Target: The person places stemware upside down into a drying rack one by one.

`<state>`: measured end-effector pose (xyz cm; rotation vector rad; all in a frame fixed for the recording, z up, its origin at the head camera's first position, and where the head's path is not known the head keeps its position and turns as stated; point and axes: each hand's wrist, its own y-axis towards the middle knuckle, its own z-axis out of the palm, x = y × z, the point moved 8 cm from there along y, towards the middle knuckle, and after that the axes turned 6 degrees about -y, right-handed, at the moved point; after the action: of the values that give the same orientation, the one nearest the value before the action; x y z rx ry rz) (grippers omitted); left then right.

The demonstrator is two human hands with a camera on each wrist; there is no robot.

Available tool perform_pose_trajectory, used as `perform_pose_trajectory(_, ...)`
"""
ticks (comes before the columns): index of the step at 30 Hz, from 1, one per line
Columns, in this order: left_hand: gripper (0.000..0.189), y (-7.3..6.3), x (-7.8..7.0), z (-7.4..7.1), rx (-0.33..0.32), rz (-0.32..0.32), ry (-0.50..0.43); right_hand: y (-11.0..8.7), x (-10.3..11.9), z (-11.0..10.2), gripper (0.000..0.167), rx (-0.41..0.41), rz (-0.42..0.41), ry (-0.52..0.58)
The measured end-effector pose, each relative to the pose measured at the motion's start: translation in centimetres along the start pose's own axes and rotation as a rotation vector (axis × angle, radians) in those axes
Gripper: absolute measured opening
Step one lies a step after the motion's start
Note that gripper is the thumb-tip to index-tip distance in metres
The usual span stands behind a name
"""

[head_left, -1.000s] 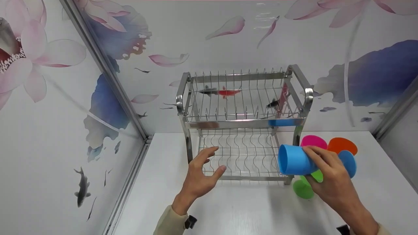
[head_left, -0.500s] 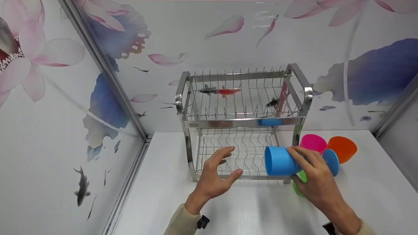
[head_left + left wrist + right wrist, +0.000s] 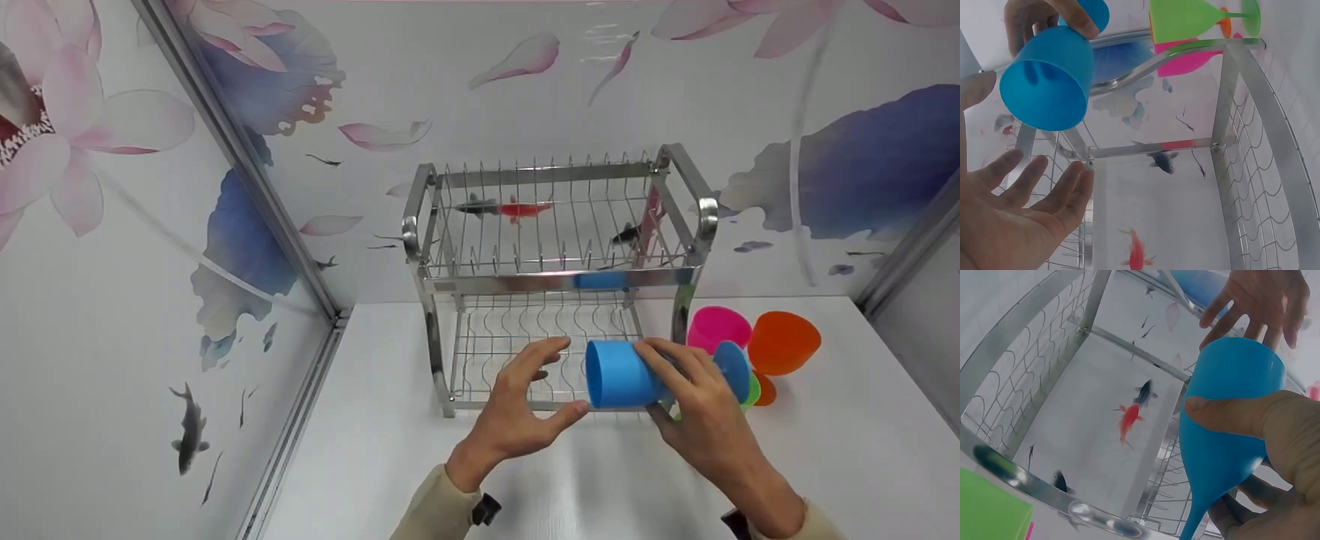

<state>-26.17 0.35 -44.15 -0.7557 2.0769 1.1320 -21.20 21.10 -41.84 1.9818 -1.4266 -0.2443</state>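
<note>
A blue plastic goblet lies sideways in the air in front of the dish rack, its mouth to the left and its round foot to the right. My right hand grips it around the bowl, thumb along one side in the right wrist view, where the goblet shows its tapering stem. My left hand is held with fingers spread and thumb apart, just left of the goblet's rim. A small gap shows between that hand and the goblet in the left wrist view.
A two-tier metal dish rack stands against the patterned back wall. To its right are a pink goblet, an orange goblet and a green goblet, lying on the white table. A metal-framed side wall rises at left.
My right hand has carried the blue goblet leftward, away from the other goblets. My left hand has moved right toward its rim, fingers still spread.
</note>
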Motion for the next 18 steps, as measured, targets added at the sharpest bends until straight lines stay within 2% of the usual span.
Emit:
perform_pose_trajectory(6, 0.078, 0.3, 0.0, 0.9, 0.043, -0.014, -0.019, 0.0, 0.7, 0.2, 0.101, -0.009, -0.020, 0.006)
perform_pose_trajectory(18, 0.078, 0.3, -0.4, 1.6, 0.058, 0.009, -0.097, -0.2, 1.8, 0.4, 0.102, 0.002, -0.047, 0.007)
